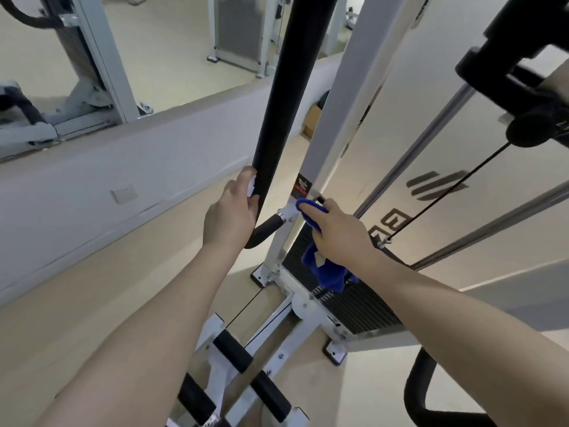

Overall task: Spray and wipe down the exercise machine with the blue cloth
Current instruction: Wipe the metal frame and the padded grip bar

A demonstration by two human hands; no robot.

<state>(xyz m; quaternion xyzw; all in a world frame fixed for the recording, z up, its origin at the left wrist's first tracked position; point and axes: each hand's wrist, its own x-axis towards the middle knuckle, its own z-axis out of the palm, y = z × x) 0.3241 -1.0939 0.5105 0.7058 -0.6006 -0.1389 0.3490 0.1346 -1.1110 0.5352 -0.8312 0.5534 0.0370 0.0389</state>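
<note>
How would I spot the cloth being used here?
Find the tall white metal upright at the picture's centre. Near its lower end, the right hand presses a bright blue cloth against it, the loose end dangling. Nothing else there is blue.

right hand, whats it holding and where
The right hand grips the blue cloth by its upper part, pressed to the white upright; the rest hangs below.

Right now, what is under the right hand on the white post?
The blue cloth lies under the right hand, against the white post; its loose end hangs below. The post surface beneath the cloth is covered.
</note>
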